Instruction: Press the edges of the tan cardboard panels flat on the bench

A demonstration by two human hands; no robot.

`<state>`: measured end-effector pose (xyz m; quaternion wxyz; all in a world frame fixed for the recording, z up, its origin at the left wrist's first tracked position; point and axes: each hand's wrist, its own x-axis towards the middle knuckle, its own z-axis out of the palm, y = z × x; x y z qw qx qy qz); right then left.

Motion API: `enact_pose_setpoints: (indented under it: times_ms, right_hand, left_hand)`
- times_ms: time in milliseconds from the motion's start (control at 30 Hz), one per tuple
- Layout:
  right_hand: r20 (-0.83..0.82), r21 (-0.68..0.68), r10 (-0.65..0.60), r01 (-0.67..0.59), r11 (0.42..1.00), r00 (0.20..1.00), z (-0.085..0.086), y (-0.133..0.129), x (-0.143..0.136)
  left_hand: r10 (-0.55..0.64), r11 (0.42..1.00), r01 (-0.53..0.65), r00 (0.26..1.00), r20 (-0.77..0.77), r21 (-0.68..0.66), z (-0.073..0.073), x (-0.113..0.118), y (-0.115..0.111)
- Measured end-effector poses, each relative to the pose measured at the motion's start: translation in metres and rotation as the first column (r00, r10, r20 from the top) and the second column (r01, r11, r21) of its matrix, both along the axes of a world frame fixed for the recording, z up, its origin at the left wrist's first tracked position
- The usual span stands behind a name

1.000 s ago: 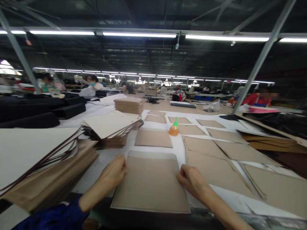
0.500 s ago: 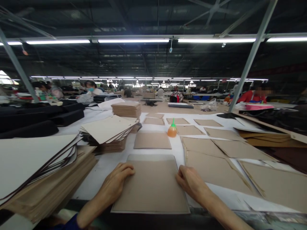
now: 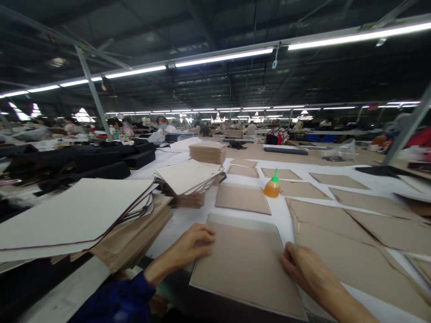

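Lying flat at the near edge of the white table (image 3: pixel 182 220) was one tan board panel (image 3: pixel 245 264), framed by two bare hands, one on each side edge. The left hand (image 3: pixel 190 246) sat at the panel's left edge, fingers (image 3: pixel 205 233) curled loosely with their tips touching the board, not gripping it; the right hand (image 3: pixel 305 269) pressed against the right edge, fingers bent and close together, and whether they pinched the edge could not be told. Beyond the panel lay a second single panel (image 3: pixel 242 198), and just beside its far right corner stood one orange glue bottle (image 3: pixel 271 187) with a green tip. To the right, overlapping tan sheets (image 3: pixel 340 224) spread across the table, at least four near and several smaller ones farther back. To the left rose three stacks: a big one topped with pale boards (image 3: pixel 77 215), a fanned middle one (image 3: pixel 188 177), and a neat brown one (image 3: pixel 208 152) behind. Black material (image 3: pixel 101 163) lay past those, and other people (image 3: pixel 161 123) sat well off at distant tables.
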<state>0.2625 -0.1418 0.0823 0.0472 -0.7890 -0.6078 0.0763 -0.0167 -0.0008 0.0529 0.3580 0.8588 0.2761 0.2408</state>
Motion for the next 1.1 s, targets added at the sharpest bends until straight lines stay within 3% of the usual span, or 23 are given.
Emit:
enact_pose_setpoints:
  times_ms: [267,400,567,733,967,1100]
  right_hand:
    - [0.044,-0.047,-0.079,0.081,0.996,0.996,0.020,-0.002,-0.006]
    - [0.049,-0.043,-0.089,0.092,0.995,0.995,0.028,-0.005,-0.009]
    - [-0.099,0.045,-0.079,0.084,0.995,0.992,0.036,-0.015,0.001]
    - [-0.213,0.053,-0.116,0.130,0.990,0.970,0.032,-0.019,0.008]
    - [-0.098,0.068,-0.168,0.175,0.982,0.981,0.034,-0.008,0.002]
    - [0.018,0.097,-0.230,0.227,0.969,0.973,0.042,-0.008,0.019]
  left_hand:
    - [-0.081,0.994,0.093,0.977,-0.197,0.052,-0.011,-0.004,0.009]
    - [-0.070,0.993,0.087,0.982,-0.177,0.086,-0.017,-0.004,0.010]
    - [-0.060,0.996,0.072,0.982,-0.180,0.059,-0.016,-0.003,0.008]
    - [-0.059,0.996,0.067,0.990,-0.126,0.058,-0.014,-0.003,0.005]
    - [-0.071,0.996,0.076,0.989,-0.131,0.037,-0.010,-0.002,0.003]
    - [-0.053,0.998,0.058,0.993,-0.108,0.040,-0.006,0.000,-0.001]
